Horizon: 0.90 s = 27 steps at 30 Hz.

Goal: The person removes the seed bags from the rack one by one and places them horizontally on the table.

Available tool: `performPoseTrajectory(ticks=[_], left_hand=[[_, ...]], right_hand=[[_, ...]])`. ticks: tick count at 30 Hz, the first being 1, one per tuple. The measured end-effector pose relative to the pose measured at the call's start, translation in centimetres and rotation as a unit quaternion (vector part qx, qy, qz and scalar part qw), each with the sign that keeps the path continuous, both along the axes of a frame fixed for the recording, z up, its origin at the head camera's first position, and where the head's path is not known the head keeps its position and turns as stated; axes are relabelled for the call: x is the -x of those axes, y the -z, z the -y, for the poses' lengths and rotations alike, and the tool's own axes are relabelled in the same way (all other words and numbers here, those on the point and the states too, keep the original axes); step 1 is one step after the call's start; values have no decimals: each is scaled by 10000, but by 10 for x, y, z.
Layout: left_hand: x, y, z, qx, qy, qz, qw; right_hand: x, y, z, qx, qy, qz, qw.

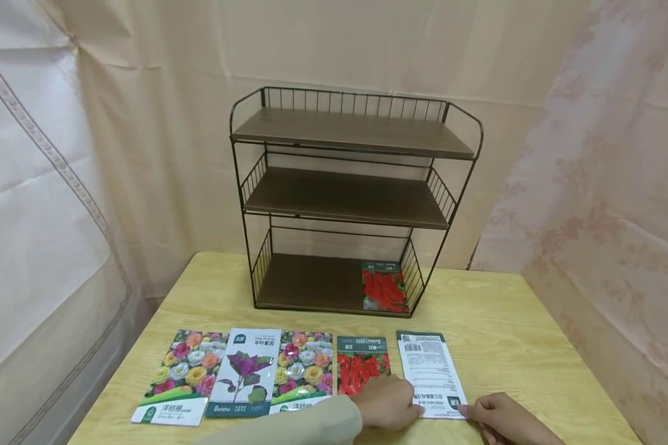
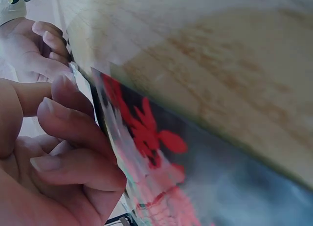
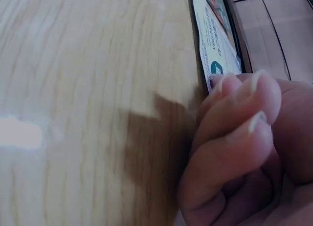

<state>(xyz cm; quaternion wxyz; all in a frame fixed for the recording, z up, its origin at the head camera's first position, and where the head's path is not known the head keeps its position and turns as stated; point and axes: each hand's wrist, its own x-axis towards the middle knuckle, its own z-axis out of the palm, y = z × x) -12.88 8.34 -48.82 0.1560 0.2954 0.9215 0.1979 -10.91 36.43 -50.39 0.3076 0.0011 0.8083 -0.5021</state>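
A white seed packet (image 1: pixel 431 374) lies back side up at the right end of a row, its barcode at the far end. My left hand (image 1: pixel 386 402) pinches its near left corner, the forearm crossing in from the left. At the near right corner, my right hand (image 1: pixel 509 420) grips the edge with thumb and fingers. Its curled fingers (image 3: pixel 234 133) show large in the right wrist view, beside the packet's printed end (image 3: pixel 217 50). Left of the packet is a red-flower seed packet (image 1: pixel 362 364), partly covered by my left hand.
A three-tier dark shelf rack (image 1: pixel 345 210) stands at the back of the wooden table (image 1: pixel 501 334). Another red-flower packet (image 1: pixel 385 290) lies at the right of its bottom tier. Two multicoloured-flower packets (image 1: pixel 192 364) and a purple-leaf packet (image 1: pixel 245 371) are at the left. Curtains surround the table.
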Motion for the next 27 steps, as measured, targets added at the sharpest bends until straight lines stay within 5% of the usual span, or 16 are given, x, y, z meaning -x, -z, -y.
performPoseTrajectory(ticks=[8,15,21,27], left_hand=[[9,-1,5,-628,-104,331,9974],[21,-3,9,-1138,-33,393,9927],[38,-5,16,-1956,26,1023,9753],[58,-7,27,-2473,-291,1220,9608]], right_hand=[[7,-8,1,532,101,329,9980],[19,-21,9,528,69,124,9985],[31,-26,15,580,5,-47,9983],[46,-27,28,668,-111,-113,9976]])
